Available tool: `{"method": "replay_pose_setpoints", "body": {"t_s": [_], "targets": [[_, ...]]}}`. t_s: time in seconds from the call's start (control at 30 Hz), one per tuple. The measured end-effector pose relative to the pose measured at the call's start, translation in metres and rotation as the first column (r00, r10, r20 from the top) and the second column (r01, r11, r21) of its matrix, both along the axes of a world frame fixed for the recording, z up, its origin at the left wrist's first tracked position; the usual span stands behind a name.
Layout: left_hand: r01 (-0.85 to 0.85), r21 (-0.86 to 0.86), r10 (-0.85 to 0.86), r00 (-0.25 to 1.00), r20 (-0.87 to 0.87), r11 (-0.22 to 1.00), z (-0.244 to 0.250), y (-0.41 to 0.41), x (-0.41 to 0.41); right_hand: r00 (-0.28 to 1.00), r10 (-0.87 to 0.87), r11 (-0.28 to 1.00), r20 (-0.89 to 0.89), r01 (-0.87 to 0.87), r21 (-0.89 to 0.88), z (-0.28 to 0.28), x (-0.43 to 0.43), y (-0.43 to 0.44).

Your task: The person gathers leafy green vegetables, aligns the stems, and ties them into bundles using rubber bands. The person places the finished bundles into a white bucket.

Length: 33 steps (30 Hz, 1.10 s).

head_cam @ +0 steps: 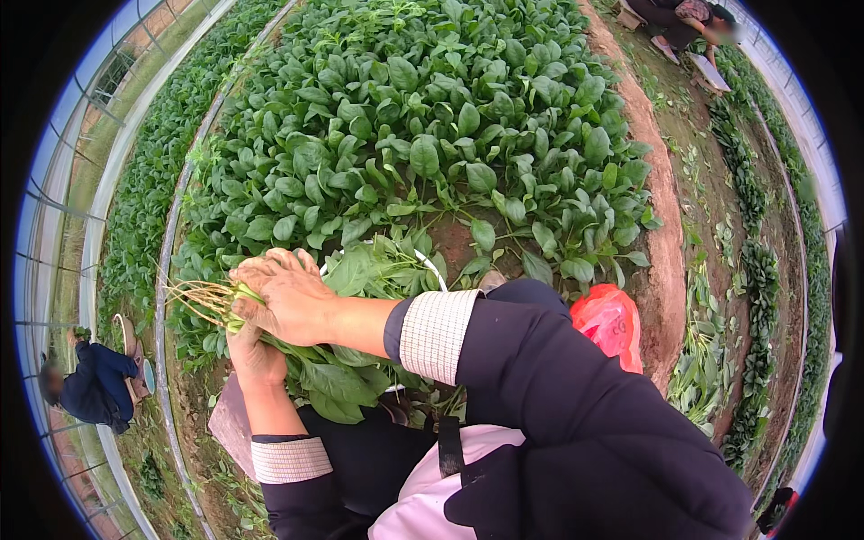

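A bunch of spinach lies across my two hands, its pale roots pointing left and its broad leaves hanging to the right over my lap. My left hand grips the stems from below, close to the roots. From above, my right hand presses over the same stems, its fingers smeared with soil. Partly hidden behind my right forearm is a white round container holding loose green leaves. Growing spinach plants fill the bed in front of me.
A red plastic bag sits right of my knee. A flat board is beside my left forearm. A person sits at the left, and another bends at the upper right. Picked leaves lie along the right-hand ground.
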<state>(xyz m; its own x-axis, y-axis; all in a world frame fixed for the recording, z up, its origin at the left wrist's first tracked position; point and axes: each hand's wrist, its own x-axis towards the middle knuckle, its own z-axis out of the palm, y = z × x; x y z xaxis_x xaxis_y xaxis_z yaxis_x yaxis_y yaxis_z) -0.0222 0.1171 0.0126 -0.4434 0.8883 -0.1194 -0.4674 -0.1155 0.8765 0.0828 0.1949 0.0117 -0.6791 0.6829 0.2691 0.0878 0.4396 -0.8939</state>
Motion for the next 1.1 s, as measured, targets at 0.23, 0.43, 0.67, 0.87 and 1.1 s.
{"method": "replay_pose_setpoints", "body": {"t_s": [0.23,0.43,0.67,0.87,1.1], "targets": [[0.064,-0.069,-0.069,0.995,-0.078,0.996,-0.013,0.015,0.023,0.893,-0.219,0.973,-0.394,0.23,-0.019,-0.003,-0.011,0.032],[0.064,-0.041,-0.068,0.99,-0.123,0.997,-0.005,0.024,0.031,0.999,0.018,1.0,0.049,-0.019,0.015,0.011,0.077,0.123],[-0.009,-0.057,-0.01,0.947,-0.32,0.998,0.014,0.011,0.023,0.015,0.453,0.89,0.891,0.058,-0.453,-0.199,0.256,0.129],[-0.003,-0.184,-0.052,0.953,-0.298,0.983,0.005,0.006,0.007,-0.264,0.197,0.98,0.944,0.07,-0.185,-0.363,0.365,0.045],[-0.029,-0.247,-0.052,0.948,-0.315,0.969,-0.003,0.009,0.004,-0.244,-0.05,0.963,0.968,-0.268,-0.017,-0.332,0.315,0.058]]}}
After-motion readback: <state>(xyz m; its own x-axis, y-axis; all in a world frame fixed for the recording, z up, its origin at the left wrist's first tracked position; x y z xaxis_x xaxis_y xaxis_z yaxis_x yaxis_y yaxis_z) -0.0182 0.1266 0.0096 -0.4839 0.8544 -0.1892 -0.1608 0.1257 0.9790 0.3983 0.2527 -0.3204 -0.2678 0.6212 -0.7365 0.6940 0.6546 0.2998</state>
